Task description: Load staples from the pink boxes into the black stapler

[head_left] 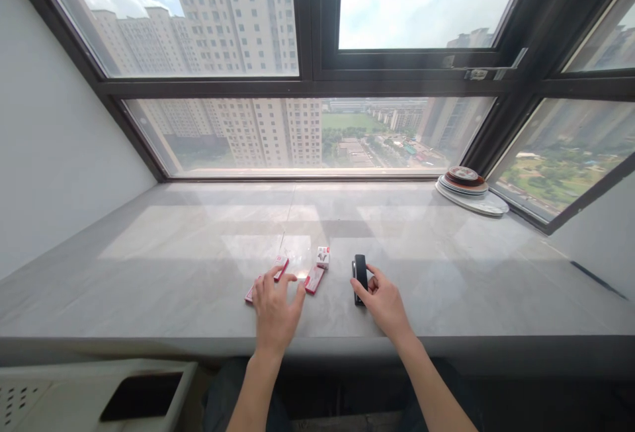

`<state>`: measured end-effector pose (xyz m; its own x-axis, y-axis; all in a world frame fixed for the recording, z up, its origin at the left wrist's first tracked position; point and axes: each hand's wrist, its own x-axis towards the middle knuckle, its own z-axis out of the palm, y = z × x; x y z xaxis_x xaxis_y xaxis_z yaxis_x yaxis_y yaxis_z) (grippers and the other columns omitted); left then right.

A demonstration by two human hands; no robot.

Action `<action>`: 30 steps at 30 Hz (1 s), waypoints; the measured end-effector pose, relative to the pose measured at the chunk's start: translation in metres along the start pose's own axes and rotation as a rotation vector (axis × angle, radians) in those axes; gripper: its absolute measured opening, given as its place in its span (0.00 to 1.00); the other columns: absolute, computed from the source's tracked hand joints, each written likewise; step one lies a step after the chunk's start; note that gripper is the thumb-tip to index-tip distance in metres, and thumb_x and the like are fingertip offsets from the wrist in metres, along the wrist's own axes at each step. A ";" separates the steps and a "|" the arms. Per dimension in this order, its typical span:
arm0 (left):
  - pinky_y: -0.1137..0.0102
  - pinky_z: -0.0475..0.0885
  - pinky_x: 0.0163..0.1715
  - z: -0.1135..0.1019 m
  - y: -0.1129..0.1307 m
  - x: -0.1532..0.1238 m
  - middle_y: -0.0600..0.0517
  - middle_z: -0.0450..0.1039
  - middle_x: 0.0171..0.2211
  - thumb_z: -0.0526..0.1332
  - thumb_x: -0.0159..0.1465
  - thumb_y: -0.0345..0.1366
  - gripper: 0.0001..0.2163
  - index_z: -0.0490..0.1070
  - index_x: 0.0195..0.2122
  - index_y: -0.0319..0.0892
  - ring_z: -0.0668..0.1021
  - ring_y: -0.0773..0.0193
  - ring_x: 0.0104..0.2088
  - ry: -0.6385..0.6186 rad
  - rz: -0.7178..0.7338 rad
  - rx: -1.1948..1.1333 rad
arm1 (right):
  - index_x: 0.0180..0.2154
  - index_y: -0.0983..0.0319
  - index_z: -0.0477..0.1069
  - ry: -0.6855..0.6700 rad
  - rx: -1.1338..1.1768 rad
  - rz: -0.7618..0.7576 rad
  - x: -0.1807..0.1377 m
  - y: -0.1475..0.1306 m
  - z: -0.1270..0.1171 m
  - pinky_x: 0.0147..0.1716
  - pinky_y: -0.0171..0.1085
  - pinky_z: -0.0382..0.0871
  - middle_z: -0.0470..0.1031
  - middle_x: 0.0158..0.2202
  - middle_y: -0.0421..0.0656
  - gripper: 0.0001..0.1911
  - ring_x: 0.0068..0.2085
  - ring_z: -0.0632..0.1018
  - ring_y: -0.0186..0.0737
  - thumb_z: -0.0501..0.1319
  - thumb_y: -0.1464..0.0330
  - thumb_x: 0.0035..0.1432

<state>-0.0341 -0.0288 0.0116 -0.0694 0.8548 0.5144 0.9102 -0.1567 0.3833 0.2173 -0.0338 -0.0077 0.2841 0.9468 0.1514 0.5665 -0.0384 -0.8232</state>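
Black stapler (361,273) on the grey countertop (188,240), long axis running toward the window (223,131) — right hand (387,300) gripping its sides between thumb and fingers, left hand (275,306) loosely spread among red-and-white boxes (314,280).

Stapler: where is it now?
The stapler is just right of centre in the head view, held in the right hand, to the right of the white box.

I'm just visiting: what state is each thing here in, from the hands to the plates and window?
Left hand: open, fingers spread over red-and-white boxes.
Right hand: closed on the black stapler.
Black stapler: held.
Red-and-white boxes: lying flat; lids unclear.
Small white box: lid unclear.
Plates: stacked.
Window sash: can't tell whether latched.
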 end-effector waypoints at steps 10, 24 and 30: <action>0.44 0.55 0.62 0.031 0.034 0.010 0.43 0.67 0.56 0.62 0.65 0.43 0.14 0.72 0.51 0.47 0.68 0.44 0.58 -0.102 0.029 -0.048 | 0.54 0.57 0.71 -0.074 -0.096 -0.051 0.002 0.005 -0.028 0.32 0.36 0.67 0.74 0.32 0.38 0.24 0.31 0.75 0.40 0.62 0.53 0.59; 0.44 0.48 0.70 0.004 0.029 -0.012 0.51 0.65 0.64 0.62 0.67 0.43 0.22 0.65 0.62 0.56 0.64 0.51 0.67 -0.463 0.402 -0.235 | 0.39 0.57 0.76 -0.137 -0.113 -0.304 0.009 -0.061 0.021 0.60 0.48 0.58 0.80 0.37 0.41 0.10 0.41 0.78 0.44 0.65 0.60 0.56; 0.45 0.47 0.70 0.006 0.018 -0.012 0.51 0.56 0.70 0.62 0.66 0.44 0.25 0.62 0.64 0.57 0.58 0.53 0.71 -0.518 0.353 -0.244 | 0.39 0.59 0.75 0.061 0.273 -0.048 0.019 -0.060 0.025 0.42 0.40 0.69 0.79 0.34 0.43 0.21 0.38 0.77 0.45 0.60 0.49 0.58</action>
<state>-0.0143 -0.0385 0.0077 0.4755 0.8493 0.2292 0.7201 -0.5254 0.4533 0.1692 -0.0058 0.0309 0.3130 0.9241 0.2194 0.3534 0.1010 -0.9300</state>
